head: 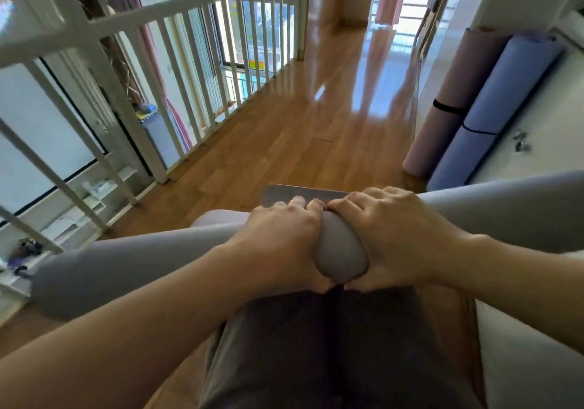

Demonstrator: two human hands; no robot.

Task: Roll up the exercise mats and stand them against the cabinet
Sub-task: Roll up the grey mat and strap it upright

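Count: three mats, two hands. The grey mat (pixel 341 250), rolled, runs across the centre of the frame from lower left to the right edge. My left hand (pixel 281 244) and right hand (pixel 395 238) grip its middle side by side, fingers curled over the top. Its surface is plain, smooth, matte grey, and a short flat tail shows just above my fingers. The pink mat (pixel 448 98) and blue mat (pixel 493 108) stand rolled, each bound by a black strap, against the white cabinet (pixel 543 117) at right of frame.
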